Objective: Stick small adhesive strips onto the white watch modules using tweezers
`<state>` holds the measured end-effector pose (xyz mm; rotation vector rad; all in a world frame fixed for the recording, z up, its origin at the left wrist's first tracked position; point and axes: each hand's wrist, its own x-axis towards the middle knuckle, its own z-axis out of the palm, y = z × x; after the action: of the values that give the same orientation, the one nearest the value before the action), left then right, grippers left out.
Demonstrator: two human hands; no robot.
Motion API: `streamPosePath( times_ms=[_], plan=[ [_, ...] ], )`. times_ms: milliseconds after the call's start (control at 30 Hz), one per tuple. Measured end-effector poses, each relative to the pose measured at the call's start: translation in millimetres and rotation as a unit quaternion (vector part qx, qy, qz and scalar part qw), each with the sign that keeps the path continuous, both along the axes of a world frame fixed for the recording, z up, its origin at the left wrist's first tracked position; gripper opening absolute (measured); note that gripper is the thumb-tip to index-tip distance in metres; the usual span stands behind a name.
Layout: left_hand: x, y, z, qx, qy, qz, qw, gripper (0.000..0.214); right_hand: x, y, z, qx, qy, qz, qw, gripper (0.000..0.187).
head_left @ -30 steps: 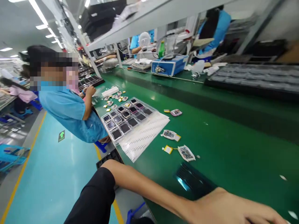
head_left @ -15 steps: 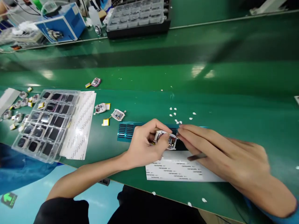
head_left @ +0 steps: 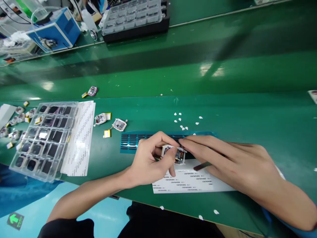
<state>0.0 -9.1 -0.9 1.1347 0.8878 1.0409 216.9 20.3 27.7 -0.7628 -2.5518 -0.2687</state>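
Observation:
Between the thumb and fingers of my left hand (head_left: 152,160) is a small white watch case (head_left: 180,156) with its circuit board facing up. My right hand (head_left: 237,165) is closed, its fingertips at the case's upper right edge. A thin dark metal tool (head_left: 201,166), tweezers-like, sticks out under its fingers; the rest of the tool is hidden. Beneath my hands lie a blue sheet with black strips (head_left: 130,141) and a white printed backing sheet (head_left: 183,185). To the left are two more open cases (head_left: 119,125) (head_left: 100,118) with yellow batteries (head_left: 107,133).
A clear compartment tray (head_left: 49,132) of dark screens stands at the left on white printed sheets (head_left: 83,142). Several cases with batteries lie beyond it. Small white tabs (head_left: 180,119) are scattered on the green table. At the back are a blue box (head_left: 58,31) and a black tray (head_left: 136,34).
The view has shifted slightly, so most table items appear further left. My right fingertips have moved in closer over the case's upper edge; my left hand keeps its hold.

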Motion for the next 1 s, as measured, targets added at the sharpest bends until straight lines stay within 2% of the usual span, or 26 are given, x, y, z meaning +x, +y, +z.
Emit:
streamPosePath(
  times_ms=[167, 300, 467, 567, 733, 800, 900, 1000],
  plan=[
    [0, 1, 0.1, -0.001, -0.004, 0.007, 1.000, 0.011, 7, -3, -5.6, -0.018, 0.029, -0.002, 0.999, 0.029],
    [-1, 1, 0.3, -0.007, 0.012, 0.002, 1.000, 0.010, 10, -8, -11.0, -0.042, 0.032, -0.013, 0.999, 0.036],
    [0, -1, -0.1, 0.002, 0.055, -0.011, 0.998, 0.011, 7, -11, -18.0, -0.038, 0.025, 0.018, 0.999, 0.033],
    [2, -3, 0.1, 0.045, 0.096, 0.005, 0.994, 0.009, 2, -12, -19.0, -0.018, 0.012, 0.013, 1.000, 0.029],
    [4, -6, -2.3, 0.175, 0.145, 0.051, 0.973, 0.012, -6, -19, -13.8, 0.026, 0.008, -0.001, 1.000, 0.029],
    [4, -6, -3.6, 0.190, 0.143, 0.068, 0.969, 0.010, -8, -22, -12.7, 0.029, 0.003, -0.013, 0.999, 0.030],
    [4, -4, -3.0, 0.170, 0.127, 0.087, 0.973, 0.009, -11, -24, -12.0, -0.041, 0.033, -0.028, 0.998, 0.034],
    [3, -4, 0.9, 0.166, 0.105, 0.070, 0.978, 0.012, -13, -21, -8.8, -0.188, 0.139, -0.038, 0.971, 0.023]
  ],
)
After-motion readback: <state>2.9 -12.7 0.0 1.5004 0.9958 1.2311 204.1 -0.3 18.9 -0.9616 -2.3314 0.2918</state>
